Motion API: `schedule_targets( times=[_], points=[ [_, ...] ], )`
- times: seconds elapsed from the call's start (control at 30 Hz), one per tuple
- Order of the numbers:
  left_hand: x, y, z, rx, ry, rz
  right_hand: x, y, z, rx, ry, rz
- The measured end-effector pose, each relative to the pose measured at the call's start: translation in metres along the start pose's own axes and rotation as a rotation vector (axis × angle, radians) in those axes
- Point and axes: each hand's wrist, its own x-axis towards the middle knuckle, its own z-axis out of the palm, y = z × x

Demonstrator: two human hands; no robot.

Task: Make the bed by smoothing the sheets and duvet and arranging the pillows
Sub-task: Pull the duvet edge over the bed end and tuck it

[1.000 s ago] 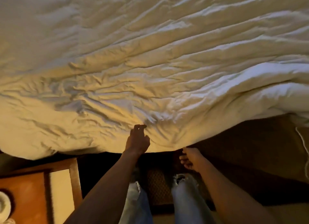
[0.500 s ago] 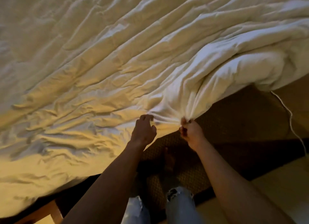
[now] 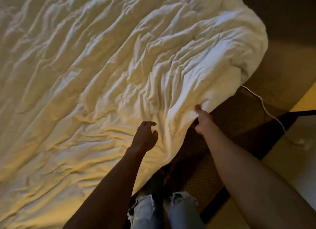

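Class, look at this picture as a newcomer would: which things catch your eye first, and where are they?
A creased white duvet fills most of the view, bunched at its far right corner. At its near edge the right hand has a grip on a fold, while the left hand hovers over it, fingers loosely curled. A thin white cable trails across the floor, right.

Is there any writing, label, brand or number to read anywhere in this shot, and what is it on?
None: no text shows anywhere.
The white duvet is plain, with no tag in view.
The jeans show no label.
The white cord on the floor bears no marking.
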Motion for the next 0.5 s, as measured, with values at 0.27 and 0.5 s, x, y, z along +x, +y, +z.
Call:
schedule_targets(
  times=[0.27, 0.5],
  points=[
    [0.048, 0.053, -0.008, 0.038, -0.048, 0.116, 0.025, 0.015, -0.07, -0.183, 0.399, 0.072],
    [0.089, 0.113, 0.011, 0.079, -0.093, 0.149, 0.06, -0.044, -0.085, -0.217, 0.272, -0.097]
  ],
)
